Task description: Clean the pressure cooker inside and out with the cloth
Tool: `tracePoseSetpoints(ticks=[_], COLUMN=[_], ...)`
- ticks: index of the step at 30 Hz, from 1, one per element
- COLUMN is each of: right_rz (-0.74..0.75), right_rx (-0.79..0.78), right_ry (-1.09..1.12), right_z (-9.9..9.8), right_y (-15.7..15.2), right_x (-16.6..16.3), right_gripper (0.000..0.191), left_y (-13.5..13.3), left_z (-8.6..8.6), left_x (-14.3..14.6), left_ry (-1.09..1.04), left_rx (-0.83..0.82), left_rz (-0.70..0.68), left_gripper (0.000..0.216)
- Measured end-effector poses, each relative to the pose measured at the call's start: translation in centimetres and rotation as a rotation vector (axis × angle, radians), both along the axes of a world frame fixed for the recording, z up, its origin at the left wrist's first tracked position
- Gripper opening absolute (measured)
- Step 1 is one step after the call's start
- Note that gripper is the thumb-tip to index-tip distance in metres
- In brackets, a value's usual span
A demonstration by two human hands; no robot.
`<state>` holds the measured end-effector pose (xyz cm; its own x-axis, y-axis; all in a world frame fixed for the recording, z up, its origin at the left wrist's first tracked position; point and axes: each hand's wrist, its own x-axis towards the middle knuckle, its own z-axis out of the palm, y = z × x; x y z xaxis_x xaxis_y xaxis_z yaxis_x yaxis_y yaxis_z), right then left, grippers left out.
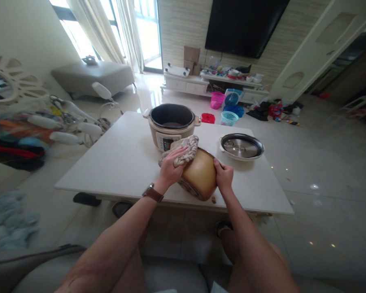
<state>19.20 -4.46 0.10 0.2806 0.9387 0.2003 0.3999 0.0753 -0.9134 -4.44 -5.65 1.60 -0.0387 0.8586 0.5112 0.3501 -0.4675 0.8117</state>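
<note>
A gold-coloured inner pot (200, 173) is tilted on its side above the near edge of the white table (122, 158). My right hand (224, 176) grips its rim on the right, thumb on top. My left hand (172, 167), with a watch on the wrist, holds a crumpled patterned cloth (189, 149) pressed against the pot's upper left side. Just behind stands the electric pressure cooker body (172, 132), its top uncovered and its control panel facing me. The round cooker lid (242, 146) lies on the table at the right, with its metal inner side up.
A white multi-armed lamp-like object (79, 126) is left of the table. Beyond the table are a pink basket (216, 100), a light blue basket (229, 118), a red container (208, 118) and a cluttered TV cabinet (186, 84). A small brown bit (214, 200) lies at the table's front edge.
</note>
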Motion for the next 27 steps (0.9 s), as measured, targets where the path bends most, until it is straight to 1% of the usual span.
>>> tracePoseSetpoints(ticks=[2, 4, 7, 10, 12, 13, 15, 17, 20, 22, 24, 27], right_rz=[-0.002, -0.003, -0.008, -0.013, -0.011, -0.01, -0.008, -0.006, -0.003, -0.004, -0.007, -0.009], right_rx=[-0.004, -0.005, -0.002, -0.002, -0.001, 0.0, 0.005, 0.014, 0.021, 0.023, 0.023, 0.017], right_ry=[-0.007, -0.011, -0.005, 0.002, -0.003, -0.004, -0.003, 0.002, -0.003, -0.015, -0.028, -0.037], right_z=[0.1, 0.1, 0.1, 0.1, 0.0, 0.0, -0.1, -0.1, -0.1, 0.0, 0.1, 0.2], right_y=[0.0, 0.0, 0.0, 0.1, 0.1, 0.1, 0.1, 0.1, 0.0, -0.1, -0.1, -0.1], right_x=[0.0, -0.1, -0.2, -0.2, -0.2, -0.1, -0.1, 0.0, 0.0, -0.1, -0.2, -0.3], right_gripper=[0.066, 0.066, 0.067, 0.067, 0.067, 0.067, 0.067, 0.068, 0.069, 0.069, 0.068, 0.068], left_y=[-0.1, 0.2, 1.2, 2.1, 2.4, 2.3, 2.0, 1.3, 0.2, -0.1, -0.1, 0.5], left_z=[0.3, 0.3, -0.1, -0.8, -1.1, -1.2, -1.1, -0.6, 0.4, 0.9, 1.1, 0.6], left_x=[0.1, 0.1, -0.4, -1.0, -1.2, -1.3, -1.2, -0.9, -0.4, -0.2, -0.1, -0.3], left_ry=[0.059, 0.028, -0.084, -0.165, -0.216, -0.239, -0.257, -0.213, -0.041, 0.048, 0.053, -0.023], left_rx=[0.057, 0.015, -0.175, -0.401, -0.484, -0.494, -0.444, -0.308, -0.064, 0.016, 0.011, -0.101], left_rz=[-0.036, -0.015, 0.074, 0.188, 0.228, 0.232, 0.208, 0.139, -0.031, -0.087, -0.073, 0.003], left_gripper=[0.047, 0.048, 0.043, 0.032, 0.028, 0.027, 0.027, 0.029, 0.042, 0.048, 0.049, 0.05])
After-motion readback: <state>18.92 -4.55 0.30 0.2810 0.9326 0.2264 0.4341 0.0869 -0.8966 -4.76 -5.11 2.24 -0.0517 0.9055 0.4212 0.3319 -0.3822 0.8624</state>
